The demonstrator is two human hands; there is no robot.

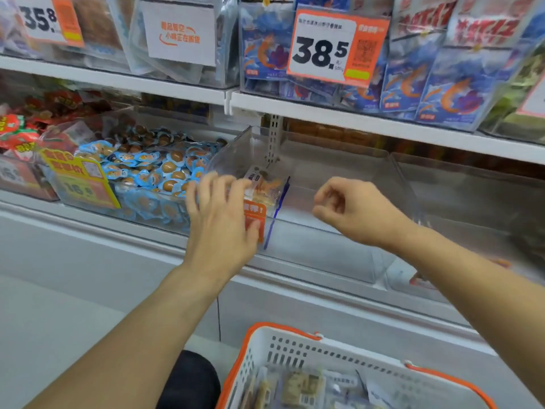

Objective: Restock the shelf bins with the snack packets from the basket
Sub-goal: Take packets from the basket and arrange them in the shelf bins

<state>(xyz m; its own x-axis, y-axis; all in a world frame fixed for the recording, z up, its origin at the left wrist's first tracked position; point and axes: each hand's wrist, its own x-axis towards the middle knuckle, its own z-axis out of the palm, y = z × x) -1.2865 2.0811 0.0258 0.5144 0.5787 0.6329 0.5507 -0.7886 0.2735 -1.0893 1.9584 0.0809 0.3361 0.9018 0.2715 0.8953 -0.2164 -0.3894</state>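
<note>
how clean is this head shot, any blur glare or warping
Head view: left hand smeared by motion at the fingertips, right hand sharper; the clear bin and its neighbours show pale glare; wide-angle warp tilts the shelf edge; basket cropped at the bottom.

Single view: head-worn wide-angle camera, facing forward and slightly down, close to a store shelf [354, 122]. Shelf tiers and clear bins [339, 184] fill the upper two thirds of the frame. Both forearms enter from the lower corners. Basket [295, 340] rim sits at bottom centre-right, nearest the lens. Edges curve with lens distortion.
</note>
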